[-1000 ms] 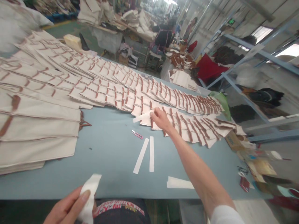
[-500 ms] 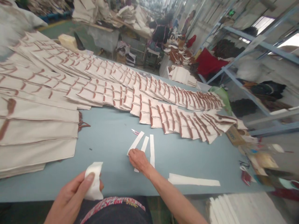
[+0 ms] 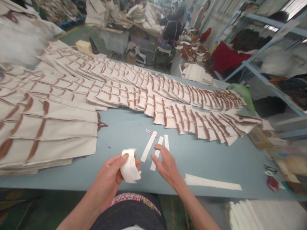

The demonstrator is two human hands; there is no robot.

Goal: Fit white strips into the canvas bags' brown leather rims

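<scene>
My left hand [image 3: 110,171] is closed around a roll of white tape [image 3: 129,166], held just above the near edge of the blue table [image 3: 120,134]. My right hand [image 3: 166,164] hovers beside it with fingers spread and nothing in them, over the near ends of three white strips [image 3: 149,146] that lie side by side on the table. A longer white strip [image 3: 212,182] lies to the right near the table edge. A small pink clipper [image 3: 150,132] rests just beyond the strips.
Rows of overlapping cream fabric pieces with brown straps [image 3: 168,108] cover the far and left table. A stack of white strips [image 3: 263,214] sits at lower right. Scissors and clutter [image 3: 272,179] lie at the right end. A person [image 3: 174,27] works at a far table.
My right hand brought a strip from the fabric row, laid it beside the other two, then lifted off and drew back. My left hand raised the tape roll toward it.
</scene>
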